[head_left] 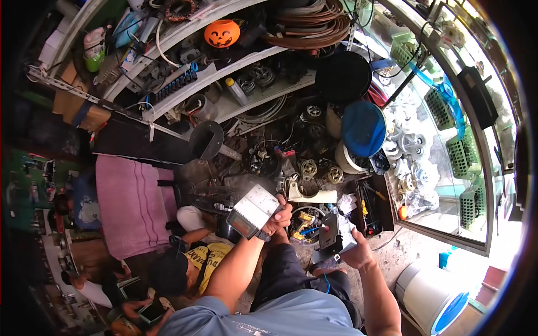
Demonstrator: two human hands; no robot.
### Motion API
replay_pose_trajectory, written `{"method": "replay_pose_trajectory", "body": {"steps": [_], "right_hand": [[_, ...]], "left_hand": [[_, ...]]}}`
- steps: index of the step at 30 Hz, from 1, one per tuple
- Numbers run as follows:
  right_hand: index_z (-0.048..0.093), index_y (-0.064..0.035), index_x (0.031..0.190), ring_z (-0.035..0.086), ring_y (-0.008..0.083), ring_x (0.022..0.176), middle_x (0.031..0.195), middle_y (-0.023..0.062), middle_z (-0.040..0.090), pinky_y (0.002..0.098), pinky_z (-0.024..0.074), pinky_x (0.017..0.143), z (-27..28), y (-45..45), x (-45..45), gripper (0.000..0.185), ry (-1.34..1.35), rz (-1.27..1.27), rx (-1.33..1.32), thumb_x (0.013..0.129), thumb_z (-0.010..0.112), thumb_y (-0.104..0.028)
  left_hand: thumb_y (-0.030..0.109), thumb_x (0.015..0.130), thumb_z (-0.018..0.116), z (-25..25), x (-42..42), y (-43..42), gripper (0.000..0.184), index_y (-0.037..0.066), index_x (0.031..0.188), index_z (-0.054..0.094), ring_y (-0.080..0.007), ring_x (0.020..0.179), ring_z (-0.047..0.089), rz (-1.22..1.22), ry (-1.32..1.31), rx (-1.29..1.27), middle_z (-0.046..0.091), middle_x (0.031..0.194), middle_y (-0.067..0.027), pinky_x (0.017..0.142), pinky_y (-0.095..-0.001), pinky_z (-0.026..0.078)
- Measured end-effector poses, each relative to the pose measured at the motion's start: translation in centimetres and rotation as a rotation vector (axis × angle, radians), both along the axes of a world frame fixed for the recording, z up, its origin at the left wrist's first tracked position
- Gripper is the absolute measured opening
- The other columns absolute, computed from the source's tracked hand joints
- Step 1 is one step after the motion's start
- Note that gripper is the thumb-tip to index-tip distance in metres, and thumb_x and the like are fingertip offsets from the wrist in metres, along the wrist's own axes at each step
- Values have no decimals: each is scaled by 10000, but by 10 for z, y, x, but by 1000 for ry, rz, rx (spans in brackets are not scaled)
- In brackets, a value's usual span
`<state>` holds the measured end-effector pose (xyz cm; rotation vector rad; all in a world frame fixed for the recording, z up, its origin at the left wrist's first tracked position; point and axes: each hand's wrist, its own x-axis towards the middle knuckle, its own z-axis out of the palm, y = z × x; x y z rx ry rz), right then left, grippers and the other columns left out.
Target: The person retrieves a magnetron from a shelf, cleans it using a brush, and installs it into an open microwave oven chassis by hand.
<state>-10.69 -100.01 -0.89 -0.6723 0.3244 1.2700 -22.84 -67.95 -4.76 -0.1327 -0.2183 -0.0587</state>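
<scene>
My left hand (278,218) is closed around a boxy device casing (255,205), white on top with a dark grey end, and holds it tilted in the air. My right hand (360,253) grips a dark metal housing (334,237) with a cut-out edge and a pale side. A thin blue wire hangs below that housing. The two pieces are apart from each other. Beyond them on the floor lies a yellow and black power tool (305,224), close to a cream-coloured curved piece (311,194).
A person in a yellow shirt (212,259) crouches at my left. To the right stand an open tool drawer (374,205), a glass cabinet (443,224) and a white bucket (420,291). A blue-lidded bucket (363,129) and loaded shelves (224,61) are ahead; a pink towel (131,204) hangs left.
</scene>
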Motion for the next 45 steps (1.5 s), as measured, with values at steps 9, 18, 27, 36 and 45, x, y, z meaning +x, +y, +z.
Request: {"method": "replay_pose_trajectory", "body": {"steps": [9,18,27,36,45], "right_hand": [[468,-136,1553,602,245,1312,1445,49,628,466,450,1127,1,35,-4,682,49,47,-8,993,657,-476],[517,-126,1512,620,232,1262,1384,40,662,442,464,1096,0,63,-12,636,67,84,1,991,648,-465],[512,-152,1508,593,212,1287,1405,19,635,434,456,1098,-21,72,-17,657,39,20,-102,981,659,-515],[508,-162,1508,594,221,1265,1393,29,634,427,456,1086,-38,80,-9,618,30,-3,-119,1011,615,-515],[488,-130,1530,576,261,1304,1432,43,618,460,415,1154,-61,67,-25,675,128,10,-107,988,634,-504]], "left_hand": [[342,1096,445,0,21,47,435,36,1335,642,-152,669,443,-99,-207,29,563,882,-133,623,-298,381],[264,1093,459,13,2,49,437,5,1412,606,-139,688,452,143,184,-317,499,891,-95,638,-278,378],[186,1083,461,15,4,71,419,-22,1427,580,-136,743,441,363,355,-486,476,941,-64,672,-279,364],[217,1025,512,-2,6,82,441,-56,1362,591,-198,895,479,518,582,-339,512,1052,-110,780,-304,398],[336,1036,493,-34,0,82,455,-44,1259,610,-243,912,541,574,743,-233,574,1084,-166,789,-346,450]]}}
